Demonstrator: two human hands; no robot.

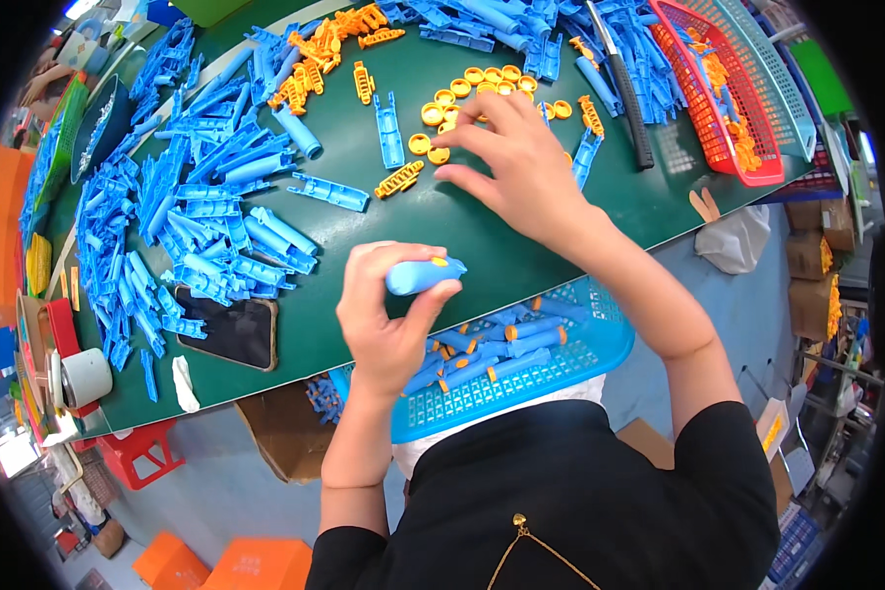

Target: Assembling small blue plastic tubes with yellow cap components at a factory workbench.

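Observation:
My left hand (383,305) is closed around a blue plastic tube-shaped casing (415,277) with a small orange piece showing on its side, held above the table's near edge. Farther off and to the right, my right hand (516,162) is over a cluster of round yellow caps (444,97). Its thumb and forefinger are apart, beside a single yellow cap (438,155); whether they touch it I cannot tell. An orange ribbed part (399,179) and a blue half shell (388,133) lie left of that hand.
Heaped blue half shells (182,197) cover the green table's (344,221) left side. A phone (231,329) lies near the front edge. A blue basket (570,364) below the edge holds tubes with orange ends. A black-handled tool (629,108) and red basket (757,175) are right.

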